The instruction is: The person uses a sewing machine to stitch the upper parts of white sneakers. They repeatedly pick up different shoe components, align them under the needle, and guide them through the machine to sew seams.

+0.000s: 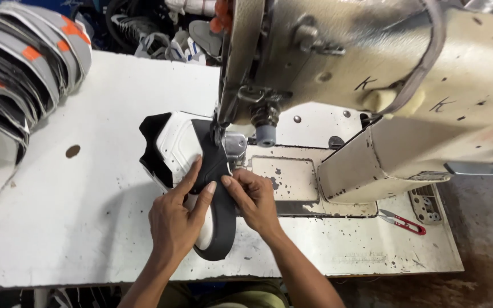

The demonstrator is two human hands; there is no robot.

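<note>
A black-and-white shoe upper (192, 171) lies on the white worktop (87, 217), its long axis running from the person up toward the sewing machine (372, 85), far end under the needle. The left hand (175, 219) and right hand (255, 199) pinch its black strip, fingers closed on it

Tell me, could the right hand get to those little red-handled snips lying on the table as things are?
Probably yes. The red-handled snips lie in the open on the white table, right of the right hand, with nothing between them. That hand would first have to leave the shoe upper.
</note>
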